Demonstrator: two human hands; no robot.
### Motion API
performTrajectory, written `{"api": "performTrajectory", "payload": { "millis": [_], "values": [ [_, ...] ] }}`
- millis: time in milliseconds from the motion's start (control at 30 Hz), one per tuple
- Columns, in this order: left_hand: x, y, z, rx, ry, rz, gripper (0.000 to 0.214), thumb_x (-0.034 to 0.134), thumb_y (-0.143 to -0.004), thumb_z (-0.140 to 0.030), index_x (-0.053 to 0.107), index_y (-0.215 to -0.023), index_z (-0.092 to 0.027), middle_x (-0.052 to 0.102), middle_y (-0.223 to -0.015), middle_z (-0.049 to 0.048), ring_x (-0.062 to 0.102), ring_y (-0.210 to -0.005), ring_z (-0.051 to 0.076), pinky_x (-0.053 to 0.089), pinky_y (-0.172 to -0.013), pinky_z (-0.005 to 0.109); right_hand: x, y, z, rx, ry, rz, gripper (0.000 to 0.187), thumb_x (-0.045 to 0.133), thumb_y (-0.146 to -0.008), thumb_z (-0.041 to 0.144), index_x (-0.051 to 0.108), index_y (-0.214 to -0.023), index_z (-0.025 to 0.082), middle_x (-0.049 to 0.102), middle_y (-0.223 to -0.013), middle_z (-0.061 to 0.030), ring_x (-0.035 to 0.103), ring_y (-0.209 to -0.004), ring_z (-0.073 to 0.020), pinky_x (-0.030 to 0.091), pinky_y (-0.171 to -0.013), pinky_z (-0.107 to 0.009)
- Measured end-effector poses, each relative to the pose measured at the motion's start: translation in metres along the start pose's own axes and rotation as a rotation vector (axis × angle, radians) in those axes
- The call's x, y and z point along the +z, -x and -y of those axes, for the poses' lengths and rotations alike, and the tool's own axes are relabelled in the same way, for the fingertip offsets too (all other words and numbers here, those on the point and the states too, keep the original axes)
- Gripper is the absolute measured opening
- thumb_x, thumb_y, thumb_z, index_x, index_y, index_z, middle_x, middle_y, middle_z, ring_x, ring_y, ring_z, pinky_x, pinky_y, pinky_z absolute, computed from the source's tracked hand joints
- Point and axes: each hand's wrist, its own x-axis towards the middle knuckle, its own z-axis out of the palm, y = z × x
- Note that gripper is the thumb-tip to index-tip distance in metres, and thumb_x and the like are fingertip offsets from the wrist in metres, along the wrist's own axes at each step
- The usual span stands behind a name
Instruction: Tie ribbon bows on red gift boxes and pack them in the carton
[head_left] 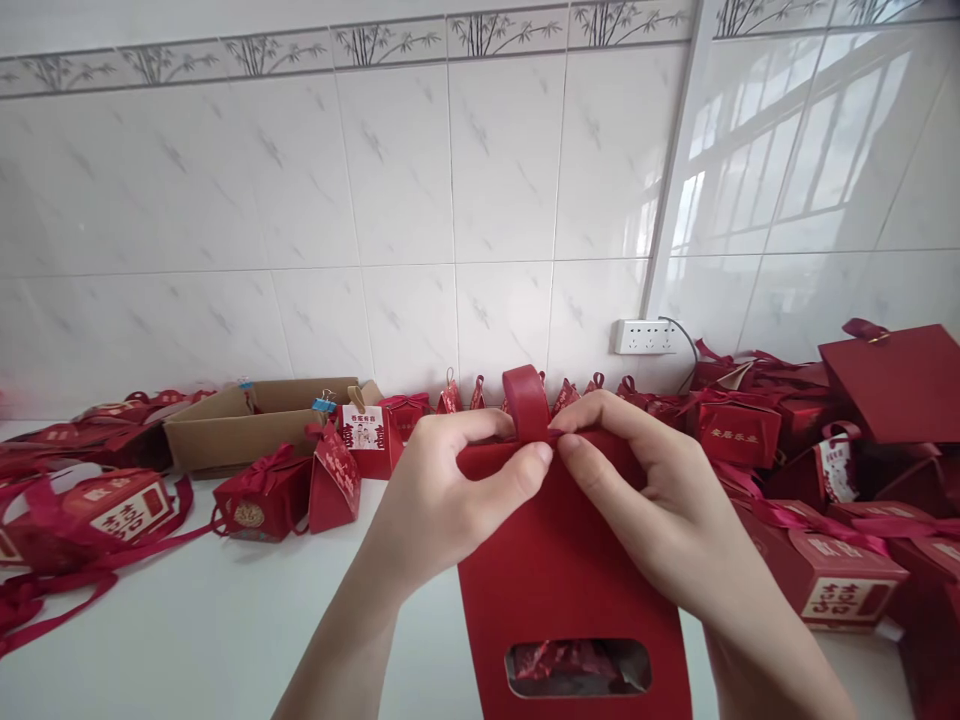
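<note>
Head view shows a red gift box [570,580] front and centre over the white table [202,630], upright, its panel smooth and plain. A glossy dark-red ribbon loop [525,400] rises from its top edge; low on the front, a rounded window [577,668] reveals crinkled red and clear wrapping. Its base runs out of frame. Left hand [457,490] has a narrow grip, thumb pressed just beneath the loop, fingers behind the edge. Right hand [660,490] pinches the same edge just beside it, its grip equally narrow.
</note>
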Motion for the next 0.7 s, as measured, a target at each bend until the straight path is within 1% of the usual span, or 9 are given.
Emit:
{"api": "performTrajectory", "payload": {
  "millis": [100, 167, 267, 333, 400, 500, 533, 633, 700],
  "values": [
    [0.0019, 0.0005, 0.0012, 0.011, 0.000, -0.039, 0.017, 0.057, -0.080, -0.030, 0.067, -0.071, -0.019, 0.066, -0.070, -0.0013, 0.058, -0.069, 0.013, 0.044, -0.056, 0.020, 0.0003, 0.0005, -0.0004, -0.045, -0.001, -0.033, 0.009, 0.045, -0.089, 0.025, 0.053, -0.087, 0.023, 0.056, -0.078, 0.0003, 0.051, -0.062, -0.0102, 0.038, -0.044, -0.016],
    [0.0036, 0.0013, 0.0019, 0.019, -0.007, -0.068, 0.016, 0.058, -0.079, -0.029, 0.067, -0.070, -0.019, 0.064, -0.065, -0.0025, 0.055, -0.062, 0.011, 0.042, -0.051, 0.018, 0.0004, -0.0002, -0.0002, -0.055, -0.001, -0.041, 0.008, 0.045, -0.089, 0.024, 0.053, -0.089, 0.023, 0.057, -0.080, 0.0002, 0.051, -0.062, -0.0101, 0.038, -0.044, -0.016],
    [0.0041, 0.0024, 0.0031, 0.028, -0.047, -0.089, 0.019, 0.058, -0.079, -0.029, 0.065, -0.065, -0.018, 0.061, -0.058, -0.0026, 0.051, -0.056, 0.010, 0.038, -0.046, 0.018, -0.0001, -0.0021, -0.0003, -0.049, 0.020, -0.028, 0.012, 0.043, -0.090, 0.023, 0.053, -0.084, 0.021, 0.055, -0.072, 0.0012, 0.048, -0.058, -0.0089, 0.035, -0.044, -0.017],
    [0.0025, 0.0024, 0.0037, 0.029, -0.068, -0.072, 0.022, 0.057, -0.080, -0.032, 0.065, -0.065, -0.018, 0.063, -0.062, -0.0011, 0.054, -0.059, 0.012, 0.039, -0.048, 0.020, -0.0004, -0.0035, -0.0013, -0.047, 0.036, -0.014, 0.019, 0.041, -0.092, 0.024, 0.052, -0.077, 0.020, 0.051, -0.066, 0.0022, 0.044, -0.055, -0.0080, 0.033, -0.044, -0.017],
    [0.0000, 0.0013, 0.0040, 0.028, -0.071, -0.023, 0.023, 0.055, -0.081, -0.033, 0.066, -0.068, -0.018, 0.065, -0.068, -0.0002, 0.056, -0.064, 0.013, 0.043, -0.053, 0.021, -0.0004, -0.0045, -0.0030, -0.057, 0.043, -0.010, 0.024, 0.039, -0.093, 0.025, 0.049, -0.072, 0.019, 0.048, -0.062, 0.0030, 0.041, -0.053, -0.0073, 0.032, -0.045, -0.017],
    [-0.0022, -0.0008, 0.0049, 0.047, -0.068, 0.021, 0.023, 0.054, -0.083, -0.035, 0.067, -0.072, -0.019, 0.065, -0.071, -0.0005, 0.057, -0.068, 0.014, 0.045, -0.059, 0.022, 0.0010, -0.0051, -0.0052, -0.078, 0.052, -0.023, 0.024, 0.040, -0.093, 0.027, 0.048, -0.072, 0.019, 0.047, -0.064, 0.0033, 0.041, -0.055, -0.0072, 0.033, -0.047, -0.017],
    [-0.0021, -0.0012, 0.0054, 0.051, -0.082, 0.010, 0.025, 0.054, -0.083, -0.036, 0.067, -0.071, -0.019, 0.064, -0.069, -0.0006, 0.057, -0.067, 0.013, 0.045, -0.058, 0.022, 0.0016, -0.0052, -0.0057, -0.084, 0.056, -0.029, 0.024, 0.040, -0.094, 0.027, 0.048, -0.072, 0.019, 0.047, -0.065, 0.0033, 0.041, -0.056, -0.0073, 0.033, -0.048, -0.017],
    [0.0006, -0.0013, 0.0067, 0.044, -0.153, -0.080, 0.029, 0.055, -0.082, -0.039, 0.065, -0.064, -0.017, 0.059, -0.060, -0.0004, 0.052, -0.059, 0.012, 0.038, -0.049, 0.021, 0.0031, -0.0056, -0.0070, -0.079, 0.053, -0.035, 0.026, 0.039, -0.094, 0.030, 0.048, -0.073, 0.019, 0.047, -0.064, 0.0032, 0.040, -0.055, -0.0076, 0.033, -0.048, -0.017],
    [0.0022, -0.0010, 0.0066, 0.042, -0.179, -0.141, 0.029, 0.057, -0.080, -0.039, 0.064, -0.063, -0.017, 0.057, -0.057, -0.0007, 0.048, -0.056, 0.011, 0.034, -0.045, 0.021, 0.0024, -0.0060, -0.0081, -0.062, 0.023, -0.029, 0.024, 0.041, -0.094, 0.034, 0.050, -0.077, 0.020, 0.052, -0.067, 0.0027, 0.044, -0.056, -0.0079, 0.036, -0.048, -0.017]
  ]
}}
